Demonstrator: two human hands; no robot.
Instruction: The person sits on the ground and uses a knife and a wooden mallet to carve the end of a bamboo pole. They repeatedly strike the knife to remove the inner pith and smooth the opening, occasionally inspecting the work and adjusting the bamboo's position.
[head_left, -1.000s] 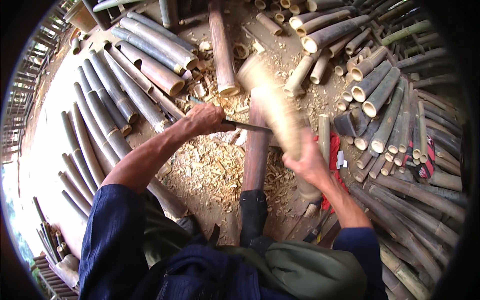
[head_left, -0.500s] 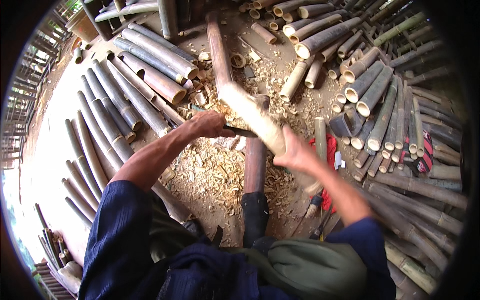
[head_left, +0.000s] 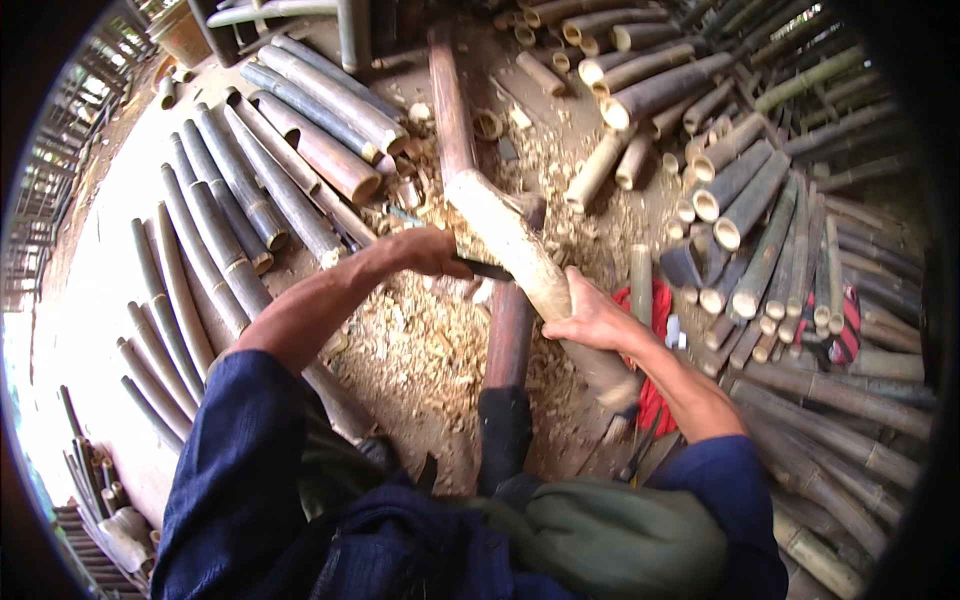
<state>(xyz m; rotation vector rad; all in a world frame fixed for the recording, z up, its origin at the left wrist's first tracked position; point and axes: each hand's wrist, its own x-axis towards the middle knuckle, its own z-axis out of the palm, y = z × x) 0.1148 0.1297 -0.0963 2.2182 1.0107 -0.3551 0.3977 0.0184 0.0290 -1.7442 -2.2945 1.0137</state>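
My right hand (head_left: 595, 315) grips a pale, partly shaved bamboo piece (head_left: 515, 240), thumb on top and fingers around its side. The piece lies slanted across a dark reddish pole (head_left: 508, 335) that runs away from me. Closed in my left hand (head_left: 430, 252) is a knife; its dark blade (head_left: 488, 270) reaches right and meets the near edge of the bamboo. The knife's handle is hidden in my fist. The lower right end of the bamboo is darker and blurred.
Wood shavings (head_left: 400, 345) cover the ground around the pole. Several dark bamboo lengths (head_left: 225, 230) lie in rows at left. Stacked cut bamboo (head_left: 745, 200) fills the right side. A red cloth (head_left: 655, 395) and a brush (head_left: 615, 430) lie below my right forearm.
The bamboo piece, blurred before, now shows more sharply and sits slightly lower at its far end. My left hand with the knife has shifted slightly right. The whole view has tilted a little.
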